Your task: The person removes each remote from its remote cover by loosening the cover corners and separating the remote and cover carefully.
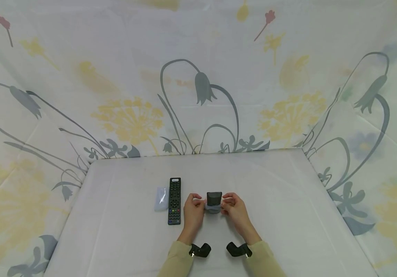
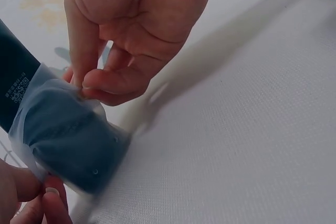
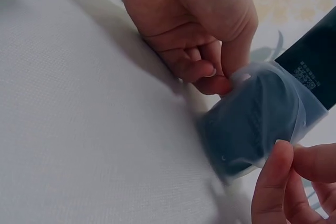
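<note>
Between the two hands is a dark, slim bar-shaped device point(image 1: 214, 198) with a printed QR code point(image 2: 22, 85). One end of it is inside a translucent plastic sleeve point(image 3: 257, 111), whose closed end hangs close over the table; the other end sticks out bare. My left hand point(image 1: 194, 215) pinches the sleeve's rim on one side between thumb and fingers. On the opposite side my right hand point(image 1: 237, 214) pinches the same rim. Both wrist views show the sleeve wrinkled around the device. Left of my left hand lies a black remote control point(image 1: 174, 201), buttons up.
A pale, folded plastic packet point(image 1: 161, 199) lies just left of the remote control. The white table point(image 1: 122, 231) is bordered by flower-patterned cloth point(image 1: 198, 127) at the back and both sides. Black wrist mounts point(image 1: 200, 250) sit at the cuffs of pale yellow sleeves.
</note>
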`<state>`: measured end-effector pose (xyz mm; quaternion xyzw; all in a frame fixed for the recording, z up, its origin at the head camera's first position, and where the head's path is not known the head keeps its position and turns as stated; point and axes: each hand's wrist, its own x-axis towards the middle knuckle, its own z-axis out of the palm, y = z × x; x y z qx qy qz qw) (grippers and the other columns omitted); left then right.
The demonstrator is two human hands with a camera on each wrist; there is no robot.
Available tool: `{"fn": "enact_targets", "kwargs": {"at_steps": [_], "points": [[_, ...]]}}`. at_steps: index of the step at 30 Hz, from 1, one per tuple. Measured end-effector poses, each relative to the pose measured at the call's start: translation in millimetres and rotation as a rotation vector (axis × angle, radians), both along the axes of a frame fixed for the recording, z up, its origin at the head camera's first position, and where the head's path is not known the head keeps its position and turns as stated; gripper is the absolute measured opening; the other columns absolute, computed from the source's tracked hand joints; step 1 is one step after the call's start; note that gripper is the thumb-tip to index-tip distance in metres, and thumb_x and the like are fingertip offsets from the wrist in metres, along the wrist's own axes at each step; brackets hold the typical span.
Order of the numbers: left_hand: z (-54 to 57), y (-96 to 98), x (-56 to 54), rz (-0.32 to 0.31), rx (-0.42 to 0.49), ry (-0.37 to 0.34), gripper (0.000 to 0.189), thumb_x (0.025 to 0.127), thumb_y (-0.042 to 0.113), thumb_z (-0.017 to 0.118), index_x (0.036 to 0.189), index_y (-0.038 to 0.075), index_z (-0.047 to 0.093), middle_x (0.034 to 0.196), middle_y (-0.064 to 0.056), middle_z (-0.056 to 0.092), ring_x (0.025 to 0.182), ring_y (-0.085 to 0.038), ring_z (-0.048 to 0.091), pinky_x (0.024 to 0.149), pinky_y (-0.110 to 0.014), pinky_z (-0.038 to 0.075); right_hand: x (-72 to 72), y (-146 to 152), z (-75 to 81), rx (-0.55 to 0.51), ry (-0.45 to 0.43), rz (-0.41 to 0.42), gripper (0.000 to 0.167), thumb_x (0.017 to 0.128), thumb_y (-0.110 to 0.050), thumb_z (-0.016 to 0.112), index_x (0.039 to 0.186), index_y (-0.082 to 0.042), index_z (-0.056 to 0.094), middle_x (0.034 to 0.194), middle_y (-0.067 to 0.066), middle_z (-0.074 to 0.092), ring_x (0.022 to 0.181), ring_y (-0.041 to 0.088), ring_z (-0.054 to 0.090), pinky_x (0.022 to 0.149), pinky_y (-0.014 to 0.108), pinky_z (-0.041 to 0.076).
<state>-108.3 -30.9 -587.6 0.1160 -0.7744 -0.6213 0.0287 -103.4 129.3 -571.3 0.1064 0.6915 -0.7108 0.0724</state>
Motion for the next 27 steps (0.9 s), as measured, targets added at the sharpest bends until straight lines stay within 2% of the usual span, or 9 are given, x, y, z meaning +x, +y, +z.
{"fn": "enact_targets", "kwargs": {"at_steps": [3,7,14,18,21,24,27], "points": [[-1.3,1.8,0.9,0.008,-0.036,0.045,0.018,0.087,-0.005,0.062,0.096,0.008,0.054,0.072,-0.001,0.068,0.056,-0.01,0.053,0.05,-0.025,0.043,0.7,-0.5,-2.2,-0.01,0.0,-0.011,0.022,0.093,0.008,0.061,0.114,0.005,0.053,0.092,0.014,0.061,0.076,0.019,0.06,0.066,0.03,0.055],[-0.7,4.5,-0.3,0.019,-0.129,0.102,0.018,0.087,-0.004,0.067,0.091,0.009,0.055,0.067,0.001,0.066,0.054,-0.009,0.052,0.05,-0.026,0.042,0.3,-1.8,-1.5,0.003,0.021,-0.031,0.019,0.092,0.01,0.061,0.109,0.007,0.054,0.094,0.018,0.06,0.074,0.018,0.06,0.064,0.03,0.055],[0.4,5.9,-3.1,0.053,-0.253,0.121,0.02,0.085,-0.002,0.07,0.086,0.01,0.054,0.066,-0.001,0.068,0.053,-0.009,0.053,0.049,-0.028,0.041,-3.4,-3.8,-0.7,0.118,0.092,-0.031,0.014,0.088,0.013,0.064,0.101,0.008,0.061,0.09,0.02,0.062,0.069,0.019,0.061,0.061,0.029,0.055],[-1.8,6.6,-2.5,0.064,-0.281,0.096,0.023,0.085,0.0,0.073,0.084,0.013,0.054,0.067,0.001,0.067,0.055,-0.009,0.055,0.05,-0.028,0.043,-4.6,-3.2,-4.0,0.166,0.088,-0.028,0.012,0.087,0.013,0.066,0.096,0.005,0.063,0.087,0.017,0.062,0.068,0.019,0.062,0.061,0.027,0.055],[-2.7,7.1,-2.1,0.062,-0.286,0.11,0.024,0.085,0.0,0.074,0.083,0.013,0.054,0.068,0.001,0.067,0.056,-0.009,0.057,0.051,-0.028,0.044,-4.6,-2.7,-6.3,0.183,0.09,-0.032,0.012,0.086,0.012,0.067,0.094,0.004,0.064,0.086,0.016,0.063,0.067,0.019,0.062,0.06,0.026,0.054],[-2.7,6.9,-1.9,0.059,-0.293,0.131,0.022,0.084,-0.001,0.074,0.083,0.011,0.055,0.07,0.0,0.068,0.058,-0.01,0.058,0.052,-0.029,0.046,-4.4,-2.5,-8.0,0.185,0.108,-0.024,0.013,0.087,0.012,0.066,0.098,0.006,0.065,0.088,0.019,0.064,0.069,0.019,0.062,0.061,0.026,0.054],[0.8,7.0,-0.9,0.046,-0.28,0.105,0.018,0.086,0.002,0.073,0.086,0.011,0.058,0.072,-0.001,0.069,0.06,-0.011,0.059,0.054,-0.03,0.046,-3.9,-1.4,-8.2,0.176,0.1,-0.027,0.014,0.088,0.012,0.065,0.101,0.008,0.068,0.088,0.018,0.066,0.07,0.017,0.062,0.061,0.025,0.054]]}}
